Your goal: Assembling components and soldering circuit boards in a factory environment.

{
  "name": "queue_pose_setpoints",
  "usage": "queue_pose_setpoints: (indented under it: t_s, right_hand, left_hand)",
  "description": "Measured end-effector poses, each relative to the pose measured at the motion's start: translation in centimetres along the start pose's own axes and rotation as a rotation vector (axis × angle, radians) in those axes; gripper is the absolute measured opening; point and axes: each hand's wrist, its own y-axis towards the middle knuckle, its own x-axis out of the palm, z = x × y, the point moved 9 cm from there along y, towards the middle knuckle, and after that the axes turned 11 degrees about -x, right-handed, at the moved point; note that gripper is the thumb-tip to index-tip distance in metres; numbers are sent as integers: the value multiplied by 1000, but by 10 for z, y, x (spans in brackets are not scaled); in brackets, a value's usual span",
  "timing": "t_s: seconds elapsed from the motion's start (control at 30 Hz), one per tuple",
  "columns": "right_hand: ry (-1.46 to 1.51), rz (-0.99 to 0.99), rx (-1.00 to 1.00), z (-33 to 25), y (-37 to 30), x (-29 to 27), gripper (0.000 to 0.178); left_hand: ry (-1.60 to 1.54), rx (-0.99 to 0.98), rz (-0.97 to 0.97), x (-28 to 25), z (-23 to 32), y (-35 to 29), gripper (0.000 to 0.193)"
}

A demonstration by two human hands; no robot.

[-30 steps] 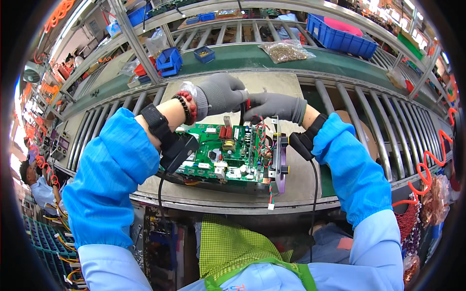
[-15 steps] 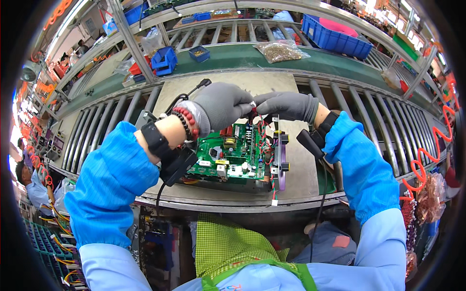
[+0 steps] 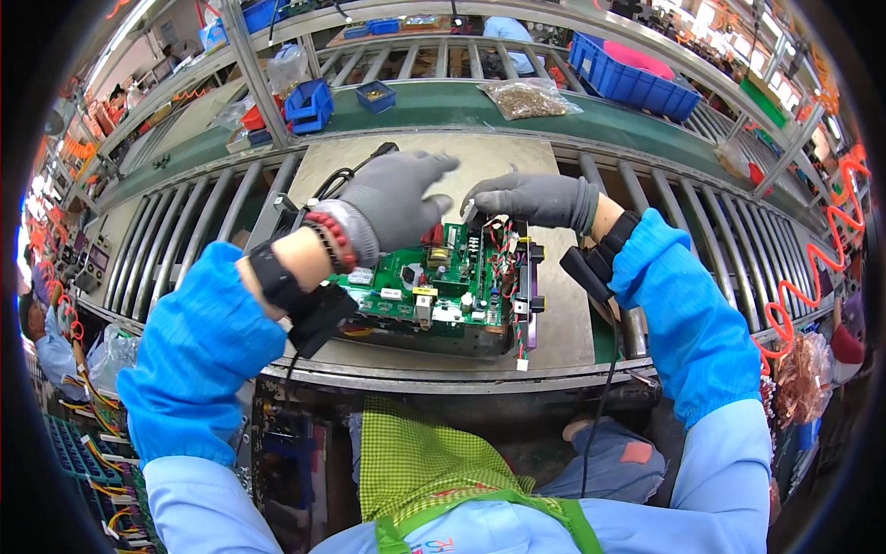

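A green circuit board [image 3: 443,300] crowded with components lies in a dark metal chassis in front of me. Above its left back part, my gloved left hand [image 3: 392,198] is open, thumb and fingers apart, with nothing seen between them. My gloved right hand [image 3: 537,199] is closed at the board's back edge, its fingertips pinched on a small greyish piece too small to name. Twisted red, black and white wires [image 3: 503,249] run down the board's right side beside a purple-edged panel [image 3: 526,309]. One white plug [image 3: 522,365] hangs over the front.
The chassis stands on a pale board [image 3: 568,323] laid across metal rollers [image 3: 701,240]. Behind are a green belt [image 3: 425,115], small blue bins [image 3: 309,106], a bag of small parts [image 3: 529,97] and a large blue crate [image 3: 632,78]. Black cords trail from both my wrists.
My left hand has come away from the right one, moving left, and its fingers have opened. The right hand has shifted slightly left and stays pinched near the board's back edge.
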Motion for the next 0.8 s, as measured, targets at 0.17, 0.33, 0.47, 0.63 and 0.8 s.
queue_pose_setpoints:
  t_s: [0.17, 0.33, 0.47, 0.63, 0.8]
  right_hand:
    - [-18, -14, 165, 1, 5, -4, 44]
    - [-237, 0, 211, -13, 5, -6, 39]
    - [-263, 42, 242, -21, -3, -5, 48]
    - [-307, 95, 145, -32, 1, -3, 48]
    - [-197, 133, 171, -23, -6, -4, 49]
  left_hand:
    - [373, -163, -253, 17, -17, -36, 31]
    - [318, -11, -190, 22, 0, -46, 24]
    - [181, 159, -364, 23, 5, -49, 26]
    - [83, -88, -66, -5, 0, 2, 36]
    - [300, -104, -114, 16, 5, 22, 27]
